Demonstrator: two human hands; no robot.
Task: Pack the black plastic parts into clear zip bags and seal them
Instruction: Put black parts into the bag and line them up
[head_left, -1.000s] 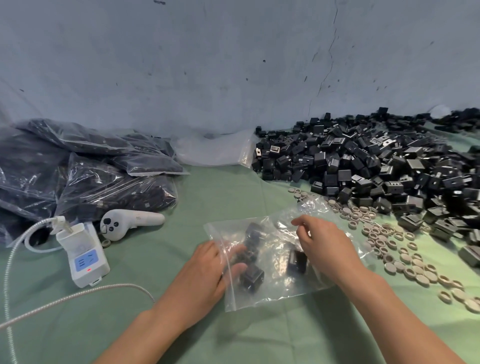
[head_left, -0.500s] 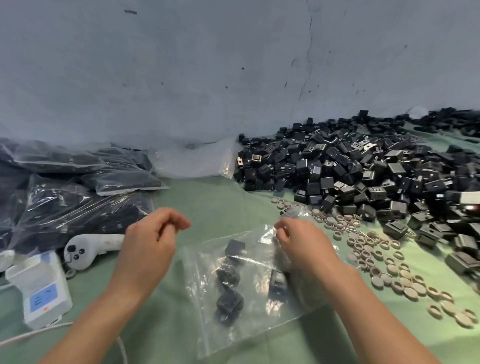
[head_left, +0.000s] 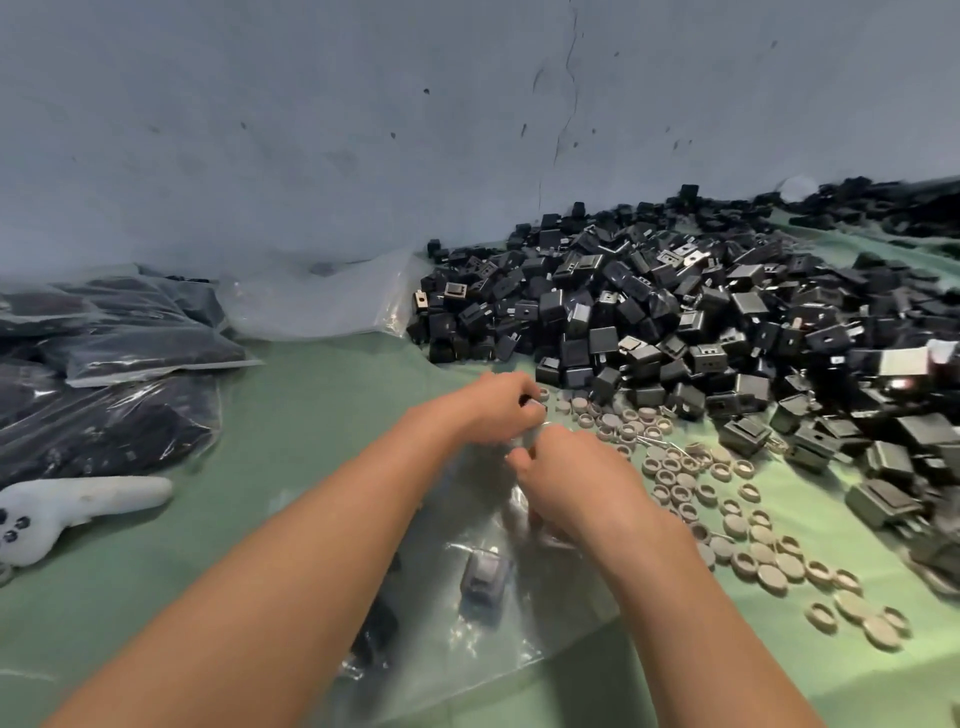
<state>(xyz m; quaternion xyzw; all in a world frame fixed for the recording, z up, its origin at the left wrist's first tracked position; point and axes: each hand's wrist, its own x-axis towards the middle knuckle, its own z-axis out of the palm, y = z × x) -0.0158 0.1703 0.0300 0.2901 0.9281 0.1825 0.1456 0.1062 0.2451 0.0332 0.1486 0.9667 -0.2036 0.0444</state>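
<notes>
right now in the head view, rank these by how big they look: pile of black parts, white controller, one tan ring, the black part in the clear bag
1. pile of black parts
2. white controller, partly cut off
3. black part in the clear bag
4. tan ring

We record soft, cool, even light; no source shows. The wall (head_left: 311, 130) reads flat blue-grey. Shadows on the bench (head_left: 322, 395) are faint and diffuse, darkest under the right forearm (head_left: 701, 623). Small white glints sit on the clear zip bag (head_left: 498, 639) and the filled bags (head_left: 114, 415) at left. Motion blur smears the left hand (head_left: 493, 410), the right hand (head_left: 571, 483) and the black part (head_left: 485, 577) inside the bag. We see wide-angle bending at the right edge, where the pile of black parts (head_left: 675, 312) softens.
</notes>
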